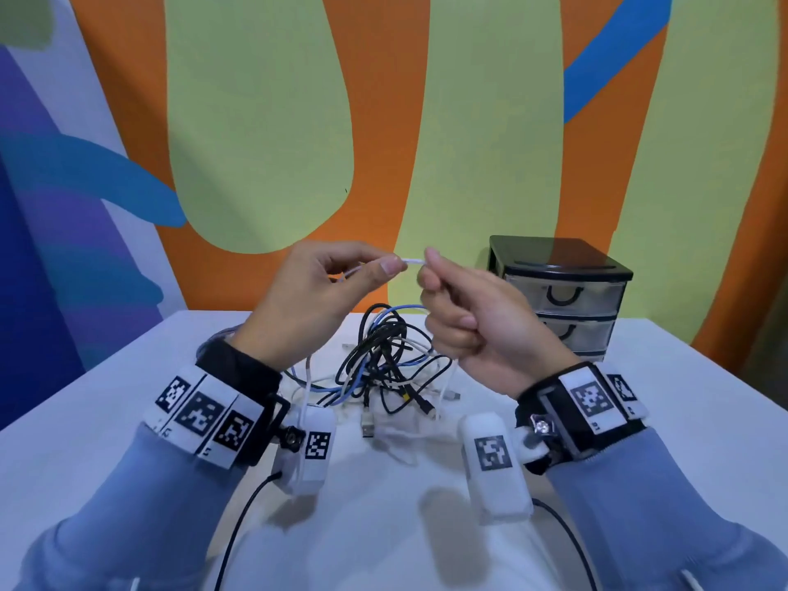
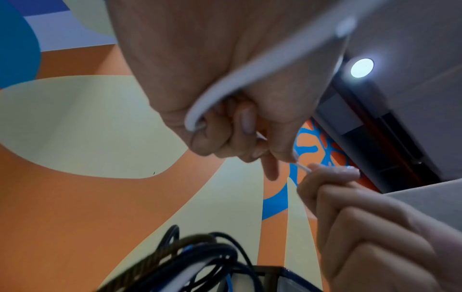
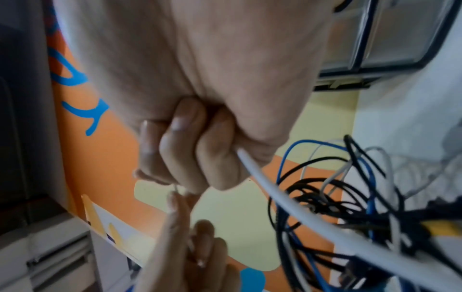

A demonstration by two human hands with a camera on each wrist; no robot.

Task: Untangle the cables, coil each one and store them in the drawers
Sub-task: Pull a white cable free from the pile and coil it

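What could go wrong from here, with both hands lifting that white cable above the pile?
1. The white cable, pinched between the left hand and the right hand, runs down into the tangle; pulling could tighten knots or drag the whole pile.
2. Loose plugs near the table front may snag on loops.
3. The drawers are closed, and both hands are occupied.

The right hand [image 3: 200, 110] was closed in a fist round a white cable [image 3: 295, 205], which ran out below the curled fingers [image 3: 212, 158]. Just beneath them, the left hand's fingertips [image 3: 175, 199] met the cable's end. Beside the fingers hung tangled black, blue and white cables [image 3: 350, 197].
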